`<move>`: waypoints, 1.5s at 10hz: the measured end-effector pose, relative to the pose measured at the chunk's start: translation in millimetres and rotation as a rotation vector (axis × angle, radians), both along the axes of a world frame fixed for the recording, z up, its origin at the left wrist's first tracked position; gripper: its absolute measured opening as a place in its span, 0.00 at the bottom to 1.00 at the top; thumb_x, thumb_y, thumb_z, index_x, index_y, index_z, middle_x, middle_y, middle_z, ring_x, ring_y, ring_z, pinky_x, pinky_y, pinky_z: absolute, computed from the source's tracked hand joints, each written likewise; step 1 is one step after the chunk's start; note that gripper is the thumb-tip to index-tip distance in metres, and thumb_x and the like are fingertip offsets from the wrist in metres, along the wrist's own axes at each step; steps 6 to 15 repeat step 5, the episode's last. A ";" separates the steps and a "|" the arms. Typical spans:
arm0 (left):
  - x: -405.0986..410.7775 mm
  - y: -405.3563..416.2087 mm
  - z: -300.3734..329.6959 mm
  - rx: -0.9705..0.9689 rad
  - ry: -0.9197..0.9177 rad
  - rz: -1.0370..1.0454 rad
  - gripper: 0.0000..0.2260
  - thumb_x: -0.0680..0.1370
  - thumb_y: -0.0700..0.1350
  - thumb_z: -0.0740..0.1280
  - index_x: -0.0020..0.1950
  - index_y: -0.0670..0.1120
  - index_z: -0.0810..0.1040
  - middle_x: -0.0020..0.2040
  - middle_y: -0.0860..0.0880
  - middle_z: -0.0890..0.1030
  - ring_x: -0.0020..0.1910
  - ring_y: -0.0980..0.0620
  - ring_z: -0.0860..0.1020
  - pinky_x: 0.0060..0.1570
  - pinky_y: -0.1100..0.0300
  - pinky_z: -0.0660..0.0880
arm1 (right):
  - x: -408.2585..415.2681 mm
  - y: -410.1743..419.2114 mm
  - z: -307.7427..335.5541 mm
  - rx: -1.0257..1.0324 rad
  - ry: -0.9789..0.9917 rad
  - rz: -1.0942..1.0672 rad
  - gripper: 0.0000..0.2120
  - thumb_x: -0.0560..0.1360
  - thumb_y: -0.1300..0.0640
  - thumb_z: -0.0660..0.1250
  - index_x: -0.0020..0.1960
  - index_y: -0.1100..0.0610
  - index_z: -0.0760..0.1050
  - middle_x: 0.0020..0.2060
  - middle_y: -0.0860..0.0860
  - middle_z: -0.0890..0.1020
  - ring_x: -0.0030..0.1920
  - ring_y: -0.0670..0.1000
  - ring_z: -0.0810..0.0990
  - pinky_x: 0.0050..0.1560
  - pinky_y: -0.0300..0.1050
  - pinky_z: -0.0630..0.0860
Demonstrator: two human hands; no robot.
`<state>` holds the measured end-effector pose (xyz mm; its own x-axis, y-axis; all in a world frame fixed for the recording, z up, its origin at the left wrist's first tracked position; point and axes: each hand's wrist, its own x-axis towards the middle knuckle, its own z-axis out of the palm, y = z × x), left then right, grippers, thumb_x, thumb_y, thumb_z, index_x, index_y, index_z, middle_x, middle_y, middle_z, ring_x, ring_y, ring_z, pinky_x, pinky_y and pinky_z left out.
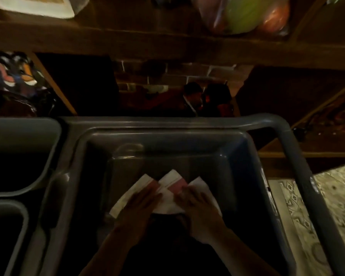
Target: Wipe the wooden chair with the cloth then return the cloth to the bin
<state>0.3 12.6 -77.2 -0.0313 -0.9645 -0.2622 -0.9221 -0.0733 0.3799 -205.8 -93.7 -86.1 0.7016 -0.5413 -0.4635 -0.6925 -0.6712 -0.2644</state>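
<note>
The person leans over a large grey bin (189, 124) and has both hands down inside it, on the floor of the tub. The cloth (167, 186) lies there, white with a pink band, folded or creased so that 3 pointed flaps fan out toward the far wall of the bin. The left hand (141, 206) lies flat on the left part of the cloth, fingers spread and pressing down, not closed around it. The right hand (197, 204) rests the same way on the right part, palm down, fingers apart, with the fabric showing between the 2 hands. Both forearms come up from the bottom edge of the view. To the left sit 2 more grey tubs (24, 136), dark inside. A patterned rug (335, 196) covers the floor at the right. Behind the bin a wooden shelf (167, 42) crosses the view in front of a brick wall (163, 72); the light is dim and the picture is blurred
</note>
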 end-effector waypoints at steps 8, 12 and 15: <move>3.2 -25.2 91.6 0.164 -0.126 0.110 0.20 0.82 0.60 0.57 0.73 0.59 0.68 0.70 0.53 0.75 0.67 0.51 0.74 0.65 0.54 0.71 | 4.1 -12.4 98.9 0.019 -0.088 -0.171 0.20 0.80 0.43 0.63 0.71 0.43 0.70 0.67 0.51 0.78 0.64 0.55 0.77 0.60 0.49 0.73; 3.2 -25.2 91.6 0.164 -0.126 0.110 0.20 0.82 0.60 0.57 0.73 0.59 0.68 0.70 0.53 0.75 0.67 0.51 0.74 0.65 0.54 0.71 | 4.1 -12.4 98.9 0.019 -0.088 -0.171 0.20 0.80 0.43 0.63 0.71 0.43 0.70 0.67 0.51 0.78 0.64 0.55 0.77 0.60 0.49 0.73; 3.2 -25.2 91.6 0.164 -0.126 0.110 0.20 0.82 0.60 0.57 0.73 0.59 0.68 0.70 0.53 0.75 0.67 0.51 0.74 0.65 0.54 0.71 | 4.1 -12.4 98.9 0.019 -0.088 -0.171 0.20 0.80 0.43 0.63 0.71 0.43 0.70 0.67 0.51 0.78 0.64 0.55 0.77 0.60 0.49 0.73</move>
